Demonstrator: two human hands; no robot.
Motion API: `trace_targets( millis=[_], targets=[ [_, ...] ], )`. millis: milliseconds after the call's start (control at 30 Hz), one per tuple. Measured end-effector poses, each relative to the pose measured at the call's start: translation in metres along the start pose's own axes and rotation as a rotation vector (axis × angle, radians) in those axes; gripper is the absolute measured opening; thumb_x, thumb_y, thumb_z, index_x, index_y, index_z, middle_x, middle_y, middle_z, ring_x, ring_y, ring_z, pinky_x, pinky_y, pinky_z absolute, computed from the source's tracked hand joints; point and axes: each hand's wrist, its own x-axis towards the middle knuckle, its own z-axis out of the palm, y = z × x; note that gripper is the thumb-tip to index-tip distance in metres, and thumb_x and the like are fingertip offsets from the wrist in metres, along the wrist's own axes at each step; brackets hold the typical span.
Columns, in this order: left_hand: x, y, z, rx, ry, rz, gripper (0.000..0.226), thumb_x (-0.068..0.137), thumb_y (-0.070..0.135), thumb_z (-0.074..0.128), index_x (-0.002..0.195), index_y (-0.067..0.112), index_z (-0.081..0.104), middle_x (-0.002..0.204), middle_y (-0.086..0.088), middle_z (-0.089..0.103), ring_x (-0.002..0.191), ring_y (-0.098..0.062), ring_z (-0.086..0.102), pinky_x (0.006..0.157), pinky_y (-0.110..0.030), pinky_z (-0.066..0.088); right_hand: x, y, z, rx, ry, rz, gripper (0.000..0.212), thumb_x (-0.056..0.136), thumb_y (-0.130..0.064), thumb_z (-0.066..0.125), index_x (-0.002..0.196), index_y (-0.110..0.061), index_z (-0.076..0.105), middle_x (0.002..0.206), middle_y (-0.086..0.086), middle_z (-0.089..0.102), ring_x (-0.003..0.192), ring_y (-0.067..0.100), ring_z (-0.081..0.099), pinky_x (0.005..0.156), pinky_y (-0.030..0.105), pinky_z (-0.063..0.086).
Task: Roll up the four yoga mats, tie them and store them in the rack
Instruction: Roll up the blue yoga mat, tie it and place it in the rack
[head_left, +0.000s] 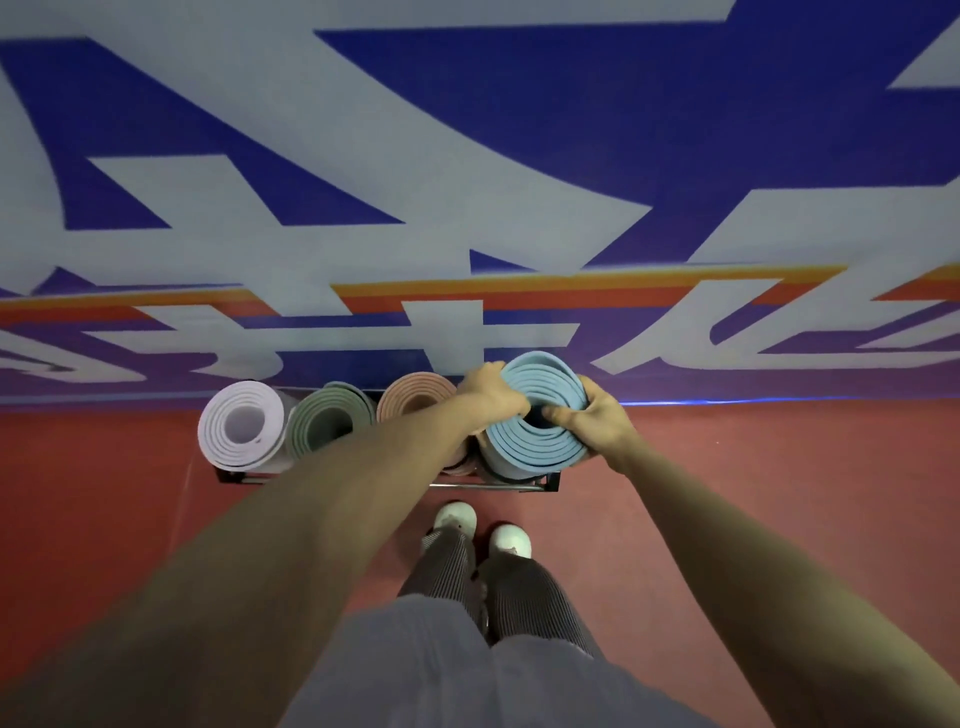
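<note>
**Blue mat held at the right end of the rack**

The rack (551, 480), a low black frame, stands on the red floor (104, 493) against a wall banner (467, 156) printed in blue, white and orange. Four rolled mats stand in it in a row, each seen end-on from above.

At the rack's left end is the lavender mat (241, 426). Just beside it, towards the middle of the rack, is the green mat (327, 421), touching it. The peach mat (415, 395) comes next, partly hidden behind the person's left forearm. The blue mat (535, 447) occupies the rack's right end, and its top end is the nearest to the camera. Whether its lower end sits fully down in the rack cannot be told.

The left hand (491, 397) grips the blue mat's top rim on the side towards the peach mat, fingers (485, 371) curled over the edge. The right hand (597, 423) grips the opposite side of the same roll, with the thumb reaching towards its hollow centre.

The person's white shoes (456, 519) stand on the floor just in front of the rack.
</note>
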Motion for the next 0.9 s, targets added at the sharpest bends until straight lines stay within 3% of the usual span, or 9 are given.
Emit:
trace_targets(
  millis=[167, 300, 467, 600, 733, 833, 900],
  targets=[
    [0.014, -0.014, 0.01, 0.044, 0.074, 0.019, 0.044, 0.074, 0.019, 0.073, 0.114, 0.014, 0.058, 0.103, -0.005, 0.065, 0.09, -0.023, 0.062, 0.069, -0.029, 0.047, 0.017, 0.012, 0.009, 0.016, -0.018, 0.011, 0.038, 0.083, -0.023, 0.071, 0.115, -0.029, 0.052, 0.103, 0.0, 0.063, 0.093, 0.023, 0.064, 0.066, 0.041, 0.058],
    [0.019, -0.048, 0.034, 0.067, 0.093, -0.013, 0.048, 0.083, 0.022, 0.066, 0.126, 0.015, 0.046, 0.115, -0.01, 0.061, 0.099, -0.028, 0.06, 0.076, -0.035, 0.048, 0.032, 0.042, 0.038, 0.012, -0.038, 0.089, 0.053, 0.08, -0.021, 0.074, 0.125, -0.028, 0.048, 0.11, 0.002, 0.062, 0.105, 0.025, 0.061, 0.089, 0.048, 0.052],
    [0.034, -0.069, 0.041, -0.013, 0.133, 0.118, 0.069, 0.092, 0.029, 0.061, 0.149, 0.028, 0.023, 0.126, -0.011, 0.057, 0.108, -0.03, 0.059, 0.088, -0.038, 0.048, 0.06, 0.048, 0.042, -0.031, -0.034, 0.093, 0.064, 0.079, -0.036, 0.074, 0.132, -0.03, 0.039, 0.116, 0.002, 0.059, 0.105, 0.025, 0.06, 0.087, 0.051, 0.052],
    [0.04, -0.08, 0.041, 0.004, 0.151, 0.154, 0.06, 0.09, 0.03, 0.061, 0.143, 0.027, 0.033, 0.122, -0.008, 0.059, 0.107, -0.03, 0.059, 0.088, -0.039, 0.049, 0.064, 0.048, 0.043, -0.062, -0.073, 0.017, 0.07, 0.086, -0.03, 0.068, 0.142, -0.022, 0.026, 0.127, 0.008, 0.052, 0.113, 0.027, 0.054, 0.095, 0.046, 0.048],
    [0.047, -0.089, 0.048, 0.032, 0.184, 0.12, 0.046, 0.086, 0.035, 0.064, 0.123, 0.018, 0.044, 0.107, -0.01, 0.064, 0.098, -0.032, 0.061, 0.082, -0.043, 0.051, 0.066, 0.059, 0.055, -0.293, 0.028, 0.026, 0.058, 0.086, -0.028, 0.065, 0.137, -0.027, 0.036, 0.121, 0.009, 0.056, 0.109, 0.03, 0.055, 0.087, 0.036, 0.044],
    [0.054, -0.093, 0.051, 0.233, 0.226, 0.129, 0.046, 0.089, 0.04, 0.06, 0.122, 0.012, 0.043, 0.117, -0.01, 0.059, 0.106, -0.032, 0.057, 0.082, -0.039, 0.045, 0.074, 0.058, 0.059, -0.437, 0.048, -0.019, 0.056, 0.086, -0.024, 0.065, 0.137, -0.021, 0.042, 0.123, 0.01, 0.058, 0.112, 0.029, 0.054, 0.089, 0.034, 0.041],
    [0.059, -0.095, 0.051, 0.485, 0.29, 0.15, 0.053, 0.089, 0.046, 0.057, 0.127, 0.012, 0.042, 0.134, -0.006, 0.048, 0.12, -0.025, 0.046, 0.093, -0.035, 0.038, 0.081, 0.056, 0.062, -0.455, 0.001, -0.011, 0.058, 0.088, -0.018, 0.064, 0.141, -0.016, 0.04, 0.128, 0.011, 0.056, 0.118, 0.028, 0.051, 0.094, 0.03, 0.038]
  ],
)
